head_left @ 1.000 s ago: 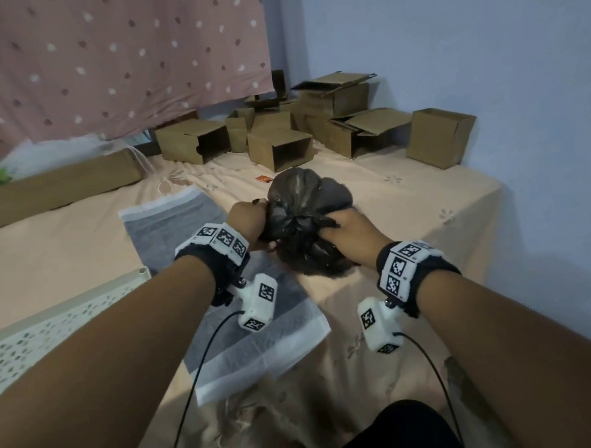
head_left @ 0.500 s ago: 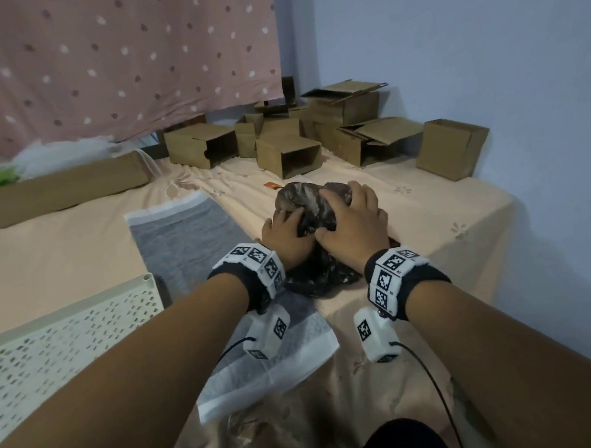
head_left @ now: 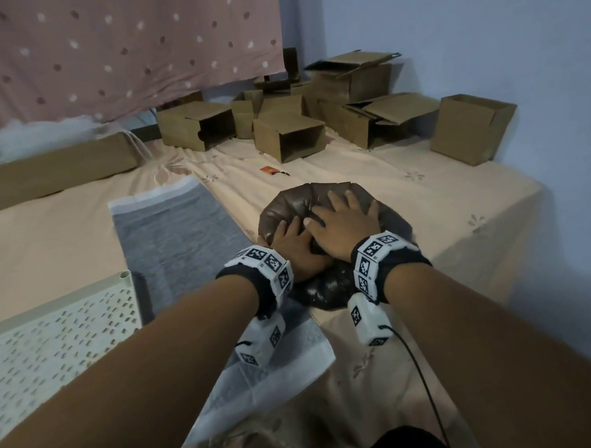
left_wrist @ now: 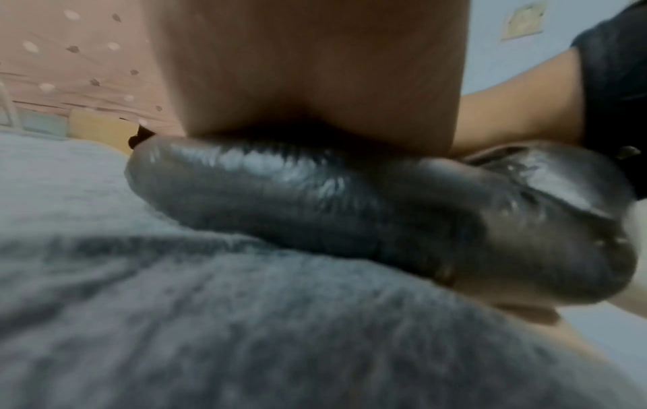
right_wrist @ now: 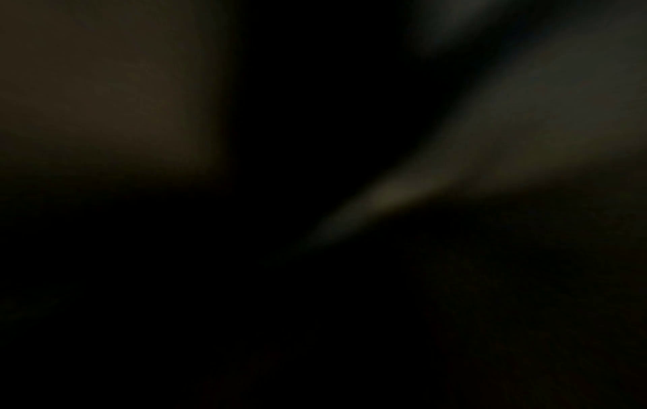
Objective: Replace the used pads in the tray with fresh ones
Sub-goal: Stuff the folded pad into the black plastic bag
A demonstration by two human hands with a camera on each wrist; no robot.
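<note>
A black plastic bag lies squashed on the peach bedsheet, right of a grey pad with white edges. My left hand and right hand both press down on top of the bag with fingers spread fairly flat, the right partly overlapping the left. In the left wrist view the palm sits on the shiny bag, which rests partly on the grey pad. A white perforated tray stands at the left. The right wrist view is dark.
Several open cardboard boxes crowd the far side of the bed below a dotted curtain. A long flat carton lies at the far left. The bed edge drops off to the right by a blue wall.
The bag was gripped by both hands and held up off the bed; it has come down onto the sheet, and both hands have flattened out on top, squashing it.
</note>
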